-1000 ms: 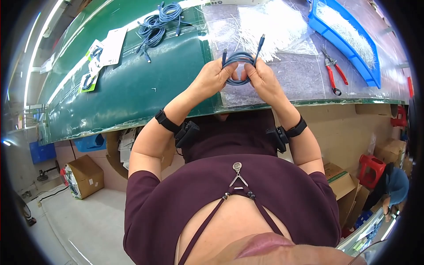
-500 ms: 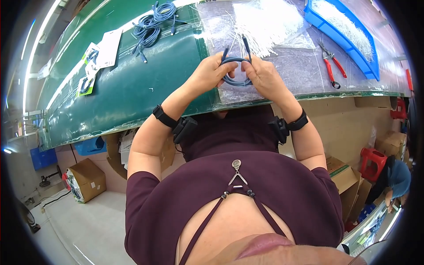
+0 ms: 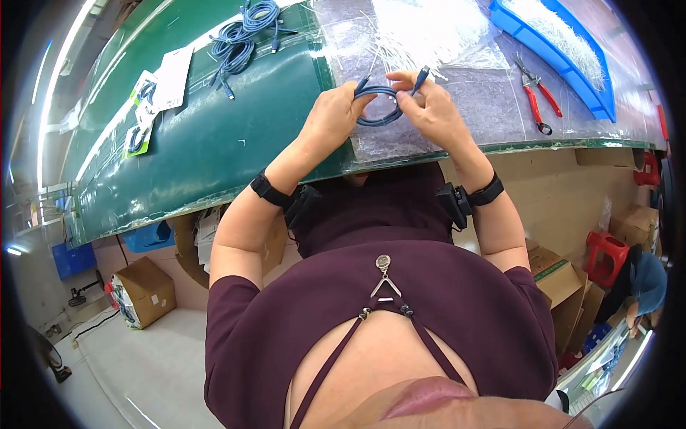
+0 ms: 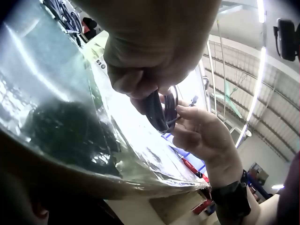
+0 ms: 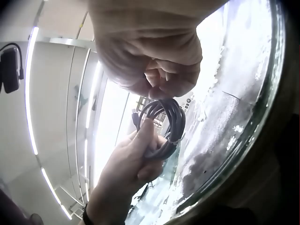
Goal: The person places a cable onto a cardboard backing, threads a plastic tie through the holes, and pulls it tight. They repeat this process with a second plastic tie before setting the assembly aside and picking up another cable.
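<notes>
A blue cable (image 3: pixel 377 122) is wound into a round coil, held up over the table's near edge between both hands. My left hand (image 3: pixel 330 120) grips the coil's left side, thumb over the loops. Opposite it, my right hand (image 3: pixel 434 116) pinches the right side with the thumb, its index finger lifted. One plug (image 3: pixel 421 76) sticks up by the right fingers; the other end (image 3: pixel 362 83) rises beside the left hand. In the right wrist view the stacked loops (image 5: pixel 177 123) show several turns, with the left thumb lying across them.
A heap of thin white strips (image 3: pixel 429 36) lies behind the hands. Red-handled cutters (image 3: pixel 536 100) and a blue tray (image 3: pixel 582 98) of strips lie right. On the green mat (image 3: pixel 264 121) are more coiled cables (image 3: pixel 234 50), a white card (image 3: pixel 174 79) and small packages (image 3: pixel 136 139).
The right fingers have opened outward from the coil, and the plug beside them now leans right. The coil has tilted and shifted slightly left. Both hands still hold it.
</notes>
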